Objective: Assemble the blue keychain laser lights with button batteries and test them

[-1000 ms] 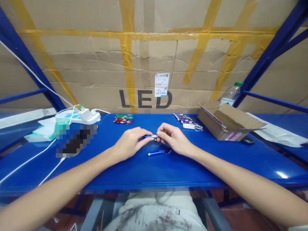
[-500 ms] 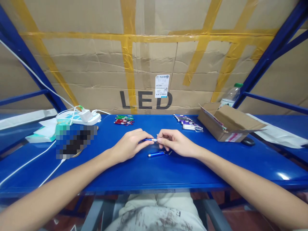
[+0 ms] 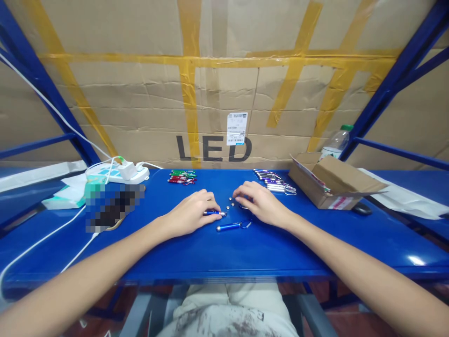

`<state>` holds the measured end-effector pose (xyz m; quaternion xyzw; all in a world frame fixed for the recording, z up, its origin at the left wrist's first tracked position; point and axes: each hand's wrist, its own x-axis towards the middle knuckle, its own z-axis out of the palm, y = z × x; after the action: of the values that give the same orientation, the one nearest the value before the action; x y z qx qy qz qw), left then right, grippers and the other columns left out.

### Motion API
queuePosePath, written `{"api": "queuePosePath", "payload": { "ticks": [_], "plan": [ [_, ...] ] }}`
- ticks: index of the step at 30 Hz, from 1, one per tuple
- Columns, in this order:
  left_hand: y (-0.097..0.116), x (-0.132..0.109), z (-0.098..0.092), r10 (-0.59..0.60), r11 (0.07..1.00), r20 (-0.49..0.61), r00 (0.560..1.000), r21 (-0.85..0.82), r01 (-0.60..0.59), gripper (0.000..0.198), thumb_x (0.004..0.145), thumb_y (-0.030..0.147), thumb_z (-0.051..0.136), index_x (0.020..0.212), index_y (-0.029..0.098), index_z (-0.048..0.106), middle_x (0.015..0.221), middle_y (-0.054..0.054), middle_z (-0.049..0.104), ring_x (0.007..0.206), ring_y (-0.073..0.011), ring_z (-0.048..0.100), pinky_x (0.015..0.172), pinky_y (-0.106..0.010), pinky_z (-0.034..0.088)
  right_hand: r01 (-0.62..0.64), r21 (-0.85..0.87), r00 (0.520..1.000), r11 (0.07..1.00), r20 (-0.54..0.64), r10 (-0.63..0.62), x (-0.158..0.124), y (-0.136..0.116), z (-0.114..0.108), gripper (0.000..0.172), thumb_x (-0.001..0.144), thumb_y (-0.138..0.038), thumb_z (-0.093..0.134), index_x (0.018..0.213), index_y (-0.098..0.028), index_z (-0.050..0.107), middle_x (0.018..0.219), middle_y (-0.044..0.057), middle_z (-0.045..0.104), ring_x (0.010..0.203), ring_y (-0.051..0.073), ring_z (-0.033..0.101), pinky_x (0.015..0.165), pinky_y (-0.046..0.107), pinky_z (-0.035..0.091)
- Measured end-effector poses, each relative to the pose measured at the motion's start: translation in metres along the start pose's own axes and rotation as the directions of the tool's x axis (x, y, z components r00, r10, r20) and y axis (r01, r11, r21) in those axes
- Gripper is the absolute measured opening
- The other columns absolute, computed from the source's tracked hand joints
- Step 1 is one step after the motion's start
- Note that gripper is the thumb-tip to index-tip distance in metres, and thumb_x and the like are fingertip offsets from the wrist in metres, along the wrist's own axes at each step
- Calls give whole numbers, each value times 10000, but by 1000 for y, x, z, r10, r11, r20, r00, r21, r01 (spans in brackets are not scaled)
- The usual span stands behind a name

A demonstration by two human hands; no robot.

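Note:
My left hand (image 3: 196, 210) rests on the blue table and pinches a small blue keychain penlight (image 3: 213, 213), its silver end towards the right. Beside that end lie small silver button cells (image 3: 232, 204), loose on the tabletop. My right hand (image 3: 257, 201) hovers low just right of the cells, fingers curved and thumb apart from them. A dark, thin piece (image 3: 242, 207) shows partly beneath its thumb; I cannot make out what it is. Nearer to me lies a second blue penlight (image 3: 228, 227) with a ring on its right end.
Red and green penlights (image 3: 181, 178) lie in a group at the back left. Purple, black and silver ones (image 3: 275, 182) are at the back right. An open cardboard box (image 3: 322, 187) stands right, a phone (image 3: 114, 208) and power strip (image 3: 135, 175) left.
My hands have moved apart. The left keeps its penlight, now lower on the table. My right hand has come away from its end, and loose button cells now show between the hands.

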<state>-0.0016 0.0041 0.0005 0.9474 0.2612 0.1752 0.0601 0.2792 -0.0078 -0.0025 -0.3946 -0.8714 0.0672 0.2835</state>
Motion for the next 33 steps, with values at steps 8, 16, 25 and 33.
{"api": "queuePosePath", "payload": {
  "ticks": [8, 16, 25, 33],
  "plan": [
    [2, 0, -1, -4, 999, 5, 1000, -39, 4, 253, 1080, 424, 626, 1127, 222, 773, 1027, -51, 732, 978, -229, 628, 864, -349, 498, 59, -74, 989, 996, 139, -48, -3, 1, 5, 273, 1118, -249, 519, 1302, -251, 721, 1175, 110, 691, 1081, 276, 608, 967, 448, 481],
    [-20, 1, -2, -76, 987, -129, 989, 131, 93, 278, 1118, 371, 539, 1130, 200, 756, 1114, -83, 732, 1041, -252, 644, 968, -395, 501, -74, -137, 997, 988, -37, 70, -2, 16, 0, 145, 1091, -202, 517, 1072, -206, 661, 1052, 92, 690, 970, 261, 625, 887, 393, 479],
    [-43, -6, 6, -144, 945, -139, 980, 275, 178, 310, 1087, 409, 578, 1192, 168, 743, 1143, -127, 716, 1080, -295, 648, 966, -433, 527, -205, -164, 978, 965, -10, 206, -2, 12, 0, 66, 1055, -199, 604, 995, -214, 626, 948, 61, 732, 860, 236, 636, 777, 338, 429],
    [-39, -4, 4, -227, 936, -80, 971, 259, 240, 287, 1081, 381, 595, 1237, 185, 735, 1177, -117, 720, 1115, -311, 660, 998, -459, 534, -214, -169, 964, 962, 119, 236, -1, 3, -3, 107, 1020, -174, 640, 921, -211, 624, 917, 47, 735, 796, 203, 649, 705, 298, 401]
  ]
}}
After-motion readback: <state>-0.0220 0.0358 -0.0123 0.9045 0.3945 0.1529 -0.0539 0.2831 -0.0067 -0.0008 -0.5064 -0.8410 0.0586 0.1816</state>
